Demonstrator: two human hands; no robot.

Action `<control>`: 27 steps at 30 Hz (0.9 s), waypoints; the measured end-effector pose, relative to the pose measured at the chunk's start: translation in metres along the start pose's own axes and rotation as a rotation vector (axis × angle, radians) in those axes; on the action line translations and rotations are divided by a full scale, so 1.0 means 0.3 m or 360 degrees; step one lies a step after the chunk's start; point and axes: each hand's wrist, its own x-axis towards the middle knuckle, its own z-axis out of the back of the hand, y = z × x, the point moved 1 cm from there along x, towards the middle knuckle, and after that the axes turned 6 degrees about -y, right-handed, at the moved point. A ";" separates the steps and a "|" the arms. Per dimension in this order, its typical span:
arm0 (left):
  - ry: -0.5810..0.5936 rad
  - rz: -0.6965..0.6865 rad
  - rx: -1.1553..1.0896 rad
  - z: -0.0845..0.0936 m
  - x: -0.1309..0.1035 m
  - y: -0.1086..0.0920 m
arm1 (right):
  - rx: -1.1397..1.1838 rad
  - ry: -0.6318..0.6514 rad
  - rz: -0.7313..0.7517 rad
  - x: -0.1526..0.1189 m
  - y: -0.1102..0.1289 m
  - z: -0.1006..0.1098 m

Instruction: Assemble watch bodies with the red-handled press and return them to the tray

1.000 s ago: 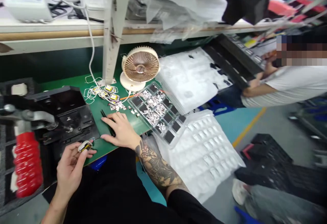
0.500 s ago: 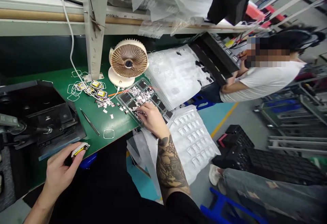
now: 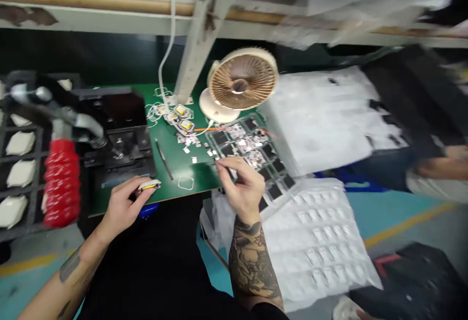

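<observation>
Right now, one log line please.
left hand: holding small device; right hand: by tray, grip unclear; tweezers: lying on green table; fan: beside tray

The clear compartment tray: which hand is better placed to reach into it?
Probably the right. The right hand is close to the tray, partly covering it in this view. The left hand is farther away, near the black fixture, and holds a small device.
</observation>
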 end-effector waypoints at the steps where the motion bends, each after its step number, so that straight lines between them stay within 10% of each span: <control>1: 0.0025 -0.0006 0.0004 -0.003 0.004 -0.010 | 0.0176 0.0055 -0.0002 -0.021 0.031 -0.071; 7: 0.0072 -0.0057 0.0013 -0.009 0.014 -0.034 | 0.0652 0.0428 -0.0146 -0.121 0.134 -0.351; 15: 0.0099 -0.0188 -0.0020 -0.015 0.004 -0.026 | 0.0606 0.0588 -0.0119 -0.103 0.102 -0.363; 22: 0.0100 0.0170 -0.0186 0.000 0.008 -0.012 | 0.0518 0.0965 0.0126 -0.125 0.111 -0.360; 27: 0.0189 0.0205 -0.0199 0.026 0.015 -0.002 | 0.0288 0.0852 0.0428 -0.166 0.131 -0.386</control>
